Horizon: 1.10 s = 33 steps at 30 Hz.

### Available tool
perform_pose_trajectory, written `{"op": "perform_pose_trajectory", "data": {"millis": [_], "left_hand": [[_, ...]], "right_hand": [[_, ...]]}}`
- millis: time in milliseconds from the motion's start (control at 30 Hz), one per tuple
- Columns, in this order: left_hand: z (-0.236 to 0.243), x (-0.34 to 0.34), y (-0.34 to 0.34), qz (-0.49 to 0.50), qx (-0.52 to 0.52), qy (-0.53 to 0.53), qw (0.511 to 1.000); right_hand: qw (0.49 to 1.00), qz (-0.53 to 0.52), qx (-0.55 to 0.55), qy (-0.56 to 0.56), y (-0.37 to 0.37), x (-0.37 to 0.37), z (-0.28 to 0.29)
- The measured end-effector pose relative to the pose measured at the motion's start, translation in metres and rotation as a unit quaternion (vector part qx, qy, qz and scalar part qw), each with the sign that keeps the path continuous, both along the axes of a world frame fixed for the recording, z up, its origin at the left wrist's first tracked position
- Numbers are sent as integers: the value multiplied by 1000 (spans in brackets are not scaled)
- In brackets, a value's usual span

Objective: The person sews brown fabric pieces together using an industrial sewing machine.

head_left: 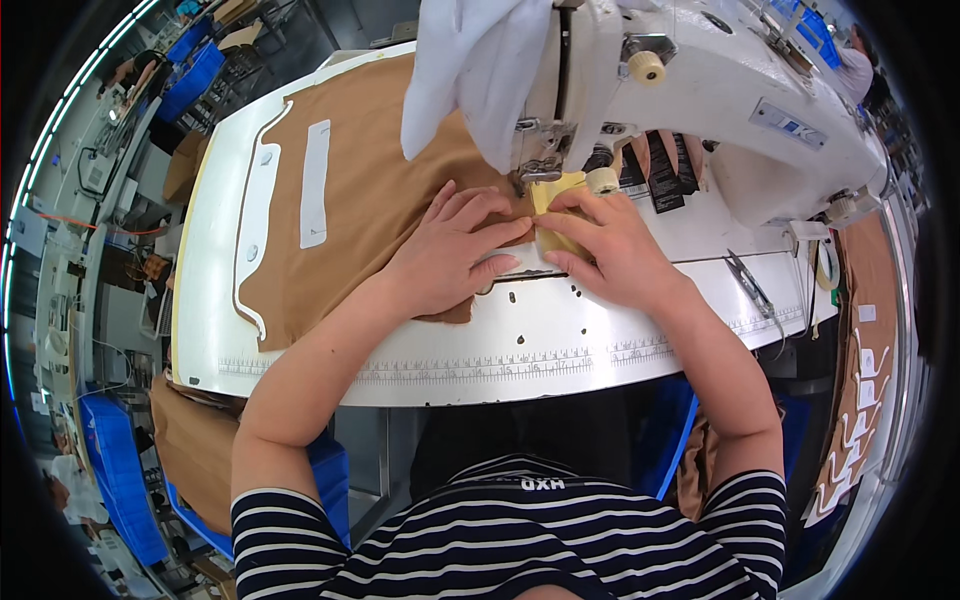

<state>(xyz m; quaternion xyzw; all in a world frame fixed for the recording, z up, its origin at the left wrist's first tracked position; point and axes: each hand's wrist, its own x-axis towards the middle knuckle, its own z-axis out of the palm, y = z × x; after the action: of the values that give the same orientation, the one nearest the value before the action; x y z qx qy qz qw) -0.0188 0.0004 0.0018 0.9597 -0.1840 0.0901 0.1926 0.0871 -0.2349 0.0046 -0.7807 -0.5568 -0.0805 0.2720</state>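
Brown flat cloth, seemingly being aligned, lies under the open left hand; right hand, pinch unclear, likely needs steadiness next.

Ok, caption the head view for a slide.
Left hand on brown fabric, right hand on a yellow piece, at a white sewing machine.
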Motion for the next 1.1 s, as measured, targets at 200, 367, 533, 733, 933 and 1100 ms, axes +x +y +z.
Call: {"op": "perform_pose_trajectory", "data": {"millis": [200,367,533,733,933,1100], "left_hand": [[2,4,0,-3,29,-24,999],[-2,-7,-6,8,-28,24,999],[-1,3,0,0,-44,16,999],[-6,23,14,-10,-67,-7,998],[-7,36,18,1,-75,-49,996],[-10,41,17,3,-78,-67,995]], "right_hand": [[1000,3,-1,-17,-1,-1,1],[999,4,7,-41,0,0,-3],[997,4,-14,-69,4,7,3],[995,14,-1,-101,13,17,-2],[997,-13,19,-73,14,16,-6],[998,-5,23,-61,13,18,-7]]}}
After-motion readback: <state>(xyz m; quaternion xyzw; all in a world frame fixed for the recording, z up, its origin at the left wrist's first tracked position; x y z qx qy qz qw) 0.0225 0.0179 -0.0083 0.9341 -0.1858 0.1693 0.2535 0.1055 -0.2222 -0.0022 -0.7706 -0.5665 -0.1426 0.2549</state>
